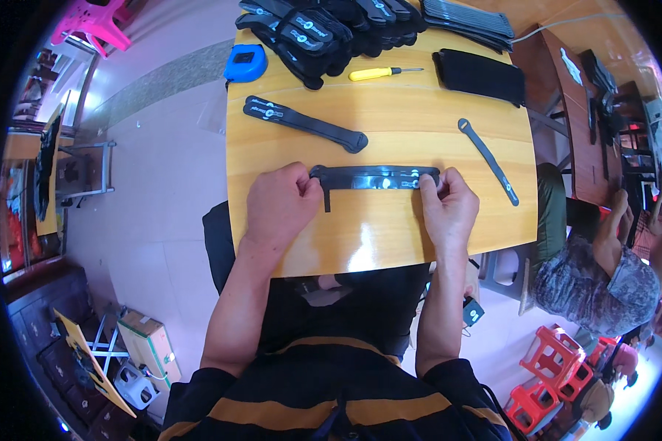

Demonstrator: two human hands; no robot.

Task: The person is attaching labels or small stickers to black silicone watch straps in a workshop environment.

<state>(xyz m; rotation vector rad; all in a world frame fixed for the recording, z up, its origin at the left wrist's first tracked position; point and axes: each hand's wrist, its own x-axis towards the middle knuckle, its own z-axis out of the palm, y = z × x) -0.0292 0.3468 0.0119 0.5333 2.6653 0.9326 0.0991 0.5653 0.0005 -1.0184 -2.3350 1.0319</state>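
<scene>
A bundle of black straps with light print is stretched level between my two hands, just above the wooden table. My left hand is closed on its left end, where a narrow black tail hangs down. At the right end, my right hand pinches the bundle between thumb and fingers. Farther left lies another bundle of flat black straps, slanting across the tabletop. To the right of my right hand rests a single black strap with a slotted end.
At the table's far side are a blue tape measure, a yellow screwdriver, a heap of strap bundles, a black stack and a grey-black stack. Red stools and a seated person are to the right.
</scene>
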